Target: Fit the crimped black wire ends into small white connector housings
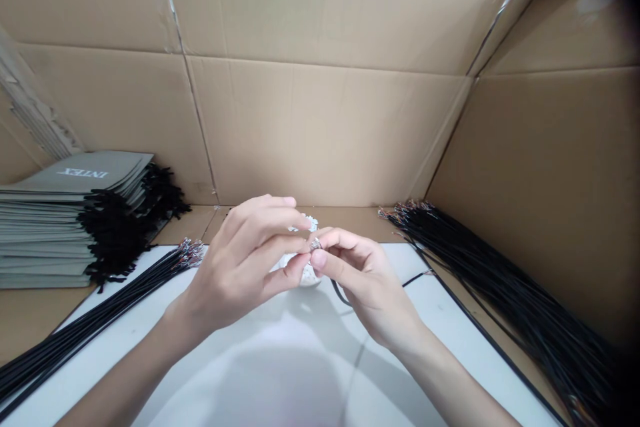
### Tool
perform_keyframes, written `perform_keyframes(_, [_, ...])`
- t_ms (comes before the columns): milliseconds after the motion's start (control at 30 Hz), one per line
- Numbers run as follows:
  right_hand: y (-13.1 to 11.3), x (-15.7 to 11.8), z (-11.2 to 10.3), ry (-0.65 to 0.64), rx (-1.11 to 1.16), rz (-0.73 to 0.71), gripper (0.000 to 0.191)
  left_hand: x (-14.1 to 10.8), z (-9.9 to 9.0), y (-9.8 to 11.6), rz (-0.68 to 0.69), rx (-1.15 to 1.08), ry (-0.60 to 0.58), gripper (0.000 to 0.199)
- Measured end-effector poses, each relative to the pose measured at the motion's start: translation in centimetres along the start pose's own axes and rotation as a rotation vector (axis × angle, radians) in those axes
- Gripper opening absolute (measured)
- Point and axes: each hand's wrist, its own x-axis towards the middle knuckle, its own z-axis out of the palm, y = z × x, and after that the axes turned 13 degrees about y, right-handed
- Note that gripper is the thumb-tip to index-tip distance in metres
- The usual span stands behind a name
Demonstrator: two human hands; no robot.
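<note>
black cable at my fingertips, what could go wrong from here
The tiny end of the black cable is pinched in the right hand and could slip or bend. The white pile sits right behind the fingers, so a knock might scatter it. The frayed wire ends of the left bundle could snag on each other.

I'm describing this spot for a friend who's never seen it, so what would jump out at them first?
Probably the left hand and right hand, meeting mid-view with their fingers around a small end of a black cable. Next, likely the big bundle of black cables along the right side, and the stack of grey INTEX bags with black cords at the left.
</note>
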Motion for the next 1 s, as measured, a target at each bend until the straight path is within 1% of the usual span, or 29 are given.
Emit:
perform_keyframes(33, [0.1, 0.0, 0.0, 0.011, 0.021, 0.022, 0.013, -0.1, 0.0, -0.2, 0.019, -0.027, 0.020, 0.028])
perform_keyframes(100, [0.2, -0.1, 0.1, 0.031, 0.062, 0.060, 0.014, -0.4, 0.0, -0.4, 0.016, -0.113, 0.049, 0.037])
perform_keyframes(167, [0.2, -0.2, 0.2, 0.046, 0.097, 0.101, 0.015, -0.6, -0.1, -0.4, 0.025, -0.178, 0.054, 0.044])
perform_keyframes(200, [0.2, -0.2, 0.2, 0.050, 0.112, 0.122, 0.015, -0.7, -0.1, -0.5, 0.055, -0.185, 0.052, 0.046])
perform_keyframes(267, [0.1, -0.2, 0.3, 0.048, 0.130, 0.163, 0.015, -1.0, -0.1, -0.7, 0.136, -0.163, 0.040, 0.046])
perform_keyframes(333, [-0.1, -0.1, 0.3, 0.025, 0.103, 0.175, 0.016, -1.5, 0.0, -1.0, 0.156, -0.122, 0.012, 0.043])
perform_keyframes(433, [-0.6, 0.2, -0.2, -0.015, -0.021, 0.097, 0.016, -2.0, 0.3, -1.6, 0.096, -0.082, -0.043, 0.035])
perform_keyframes(533, [-1.1, 0.5, -0.9, -0.060, -0.130, 0.024, 0.017, -2.2, 0.6, -1.8, 0.109, -0.070, -0.006, 0.032])
perform_keyframes(600, [-1.4, 0.7, -1.3, -0.106, -0.174, 0.032, 0.019, -2.2, 0.7, -1.7, 0.115, -0.091, 0.017, 0.032])
perform_keyframes(733, [-1.5, 0.9, -1.6, -0.188, -0.230, 0.053, 0.024, -2.1, 0.8, -1.7, 0.065, -0.098, -0.004, 0.028])
perform_keyframes(767, [-1.4, 1.0, -1.5, -0.186, -0.223, 0.044, 0.024, -1.9, 0.8, -1.7, 0.071, -0.079, 0.008, 0.026])
perform_keyframes(833, [-1.0, 1.0, -1.3, -0.113, -0.215, -0.023, 0.021, -1.6, 0.8, -1.8, 0.081, -0.054, 0.040, 0.023])
perform_keyframes(867, [-0.8, 1.0, -1.2, -0.050, -0.225, -0.085, 0.019, -1.3, 0.8, -1.8, 0.052, -0.060, 0.048, 0.021])
perform_keyframes(900, [-0.7, 0.9, -1.2, 0.017, -0.249, -0.162, 0.016, -1.0, 0.8, -1.8, -0.015, -0.082, 0.046, 0.019])
perform_keyframes(933, [-0.6, 0.9, -1.1, 0.078, -0.282, -0.249, 0.014, -0.7, 0.8, -1.7, -0.125, -0.121, 0.032, 0.017])
perform_keyframes(1000, [-0.5, 0.7, -1.2, 0.159, -0.356, -0.428, 0.010, -0.2, 0.9, -1.4, -0.451, -0.256, -0.021, 0.011])
